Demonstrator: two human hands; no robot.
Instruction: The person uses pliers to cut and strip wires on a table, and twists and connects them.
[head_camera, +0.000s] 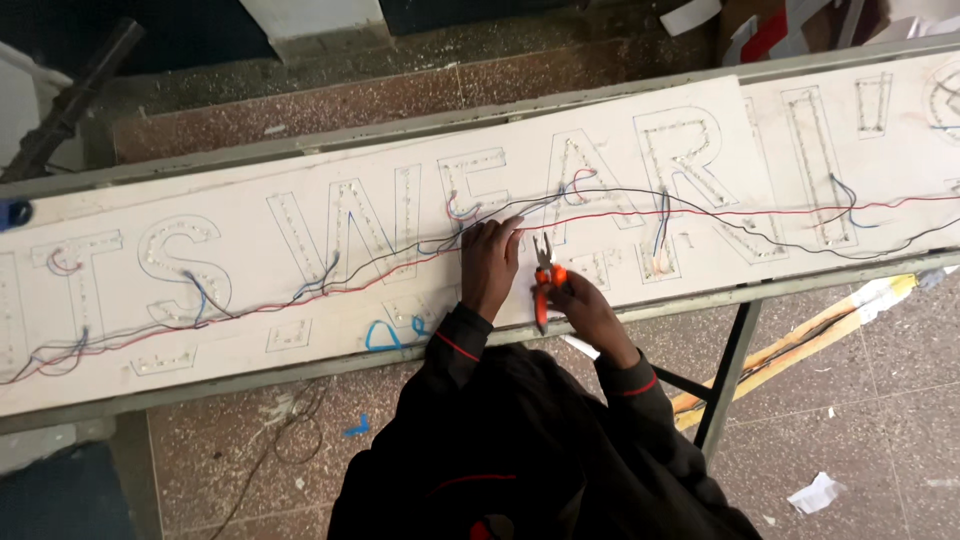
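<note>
A long white sign panel (250, 300) lies across a stand, with outlined letter shapes studded with small lights. Red (760, 211), black and blue wires run along it from letter to letter. My left hand (489, 265) rests flat on the panel at its middle, fingertips touching the wires. My right hand (590, 312) is just to its right, gripping orange-handled pliers (543, 283) whose jaws point up at the wires near the panel's front edge. Both sleeves are dark with a red stripe.
A dark metal stand leg (728, 370) and a yellowish wooden strip (800, 340) sit under the panel at the right. A thin wire loop (290, 435), blue scraps (357, 428) and crumpled paper (815, 493) lie on the speckled floor. A stone step (330, 100) runs behind.
</note>
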